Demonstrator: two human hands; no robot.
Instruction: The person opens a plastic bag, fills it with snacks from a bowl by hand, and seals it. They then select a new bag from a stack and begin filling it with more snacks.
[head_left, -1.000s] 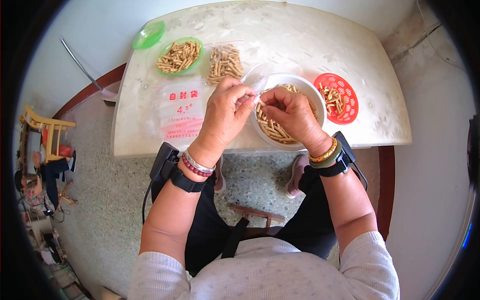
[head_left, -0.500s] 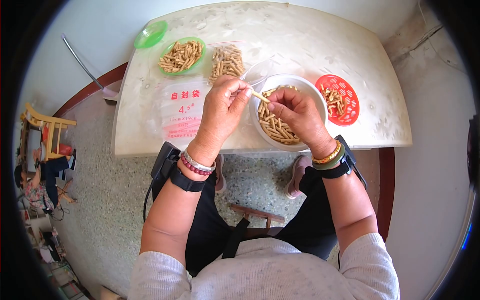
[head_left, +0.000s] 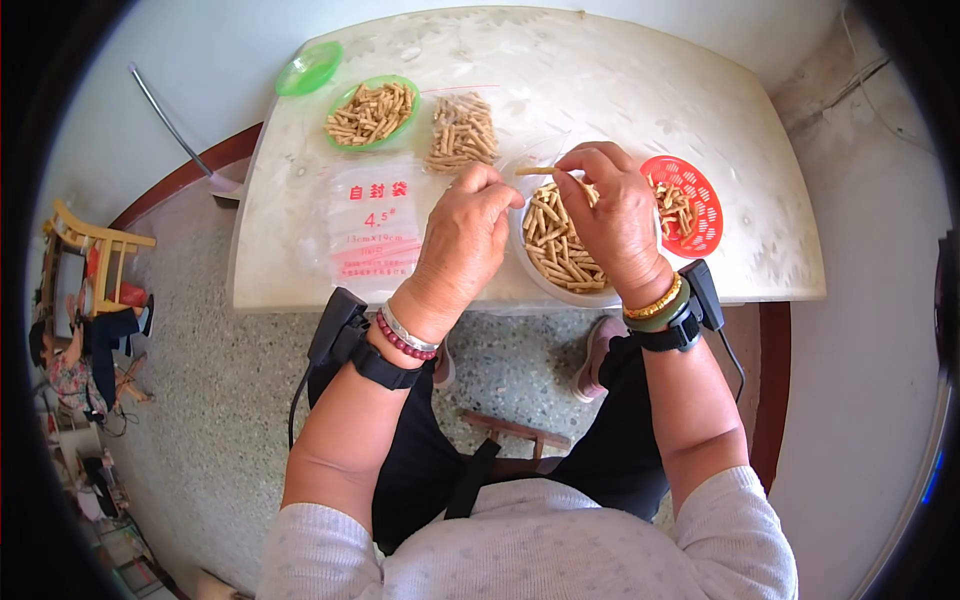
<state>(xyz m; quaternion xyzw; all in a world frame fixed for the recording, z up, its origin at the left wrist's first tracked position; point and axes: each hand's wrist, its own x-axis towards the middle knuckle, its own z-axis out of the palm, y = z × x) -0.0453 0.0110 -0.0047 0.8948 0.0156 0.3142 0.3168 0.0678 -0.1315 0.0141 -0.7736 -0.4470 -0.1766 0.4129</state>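
My right hand (head_left: 612,215) pinches a short tan stick (head_left: 537,171) between thumb and fingertips, above a white bowl (head_left: 519,252) of similar sticks (head_left: 562,245). The stick points left, roughly level. Left of the bowl is my left hand (head_left: 465,235), its fingers closed; what they hold, if anything, is hidden. Its fingertips are close to the stick's free end but apart from it. A clear plastic bag (head_left: 462,130) filled with sticks lies just beyond my left hand. Thin clear plastic (head_left: 535,150) shows behind the bowl's rim.
A red perforated basket (head_left: 708,215) with some sticks stands right of the bowl. Farther left are a green plate (head_left: 414,112) heaped with sticks, a green dish (head_left: 309,68) and a printed zip-bag packet (head_left: 372,225). Another person (head_left: 75,360) sits at far left.
My left hand has come off the stick and shifted slightly right and down. My right hand has moved up and right with the stick, which now lies nearly level.
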